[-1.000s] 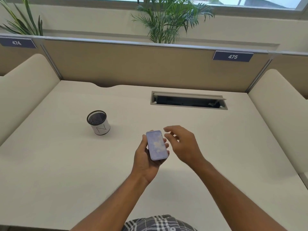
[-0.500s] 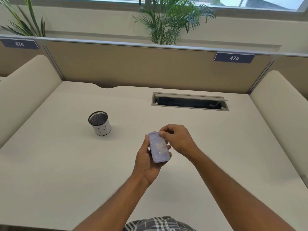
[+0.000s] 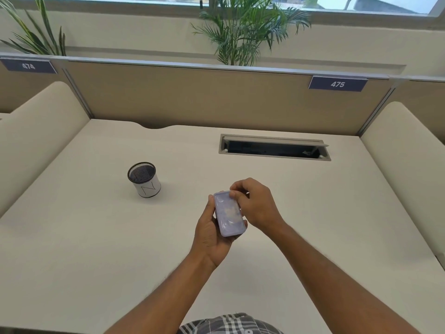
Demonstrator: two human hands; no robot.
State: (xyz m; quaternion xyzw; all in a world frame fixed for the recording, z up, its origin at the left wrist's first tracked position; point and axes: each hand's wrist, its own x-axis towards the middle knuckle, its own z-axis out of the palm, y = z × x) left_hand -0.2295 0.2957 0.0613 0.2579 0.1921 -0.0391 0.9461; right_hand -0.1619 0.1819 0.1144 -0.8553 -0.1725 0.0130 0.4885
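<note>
A small pale lilac rectangular box [image 3: 228, 214] with a clear lid is held above the middle of the white desk [image 3: 96, 237]. My left hand [image 3: 212, 233] grips it from below, fingers wrapped round its sides. My right hand [image 3: 255, 203] pinches the far top corner of the box with thumb and curled fingers. What is inside the box is blurred. A black mesh pen cup [image 3: 144, 179] with a white paper band stands to the left, apart from both hands.
An open cable tray slot [image 3: 274, 147] is set into the desk at the back right. Beige partition walls [image 3: 216, 100] close the back and both sides, with number plates 474 and 475. Potted palms [image 3: 240, 27] stand behind the partition.
My right hand, open and beside the box a second ago, has closed in and now pinches the box's far corner. My left hand keeps hold of the box.
</note>
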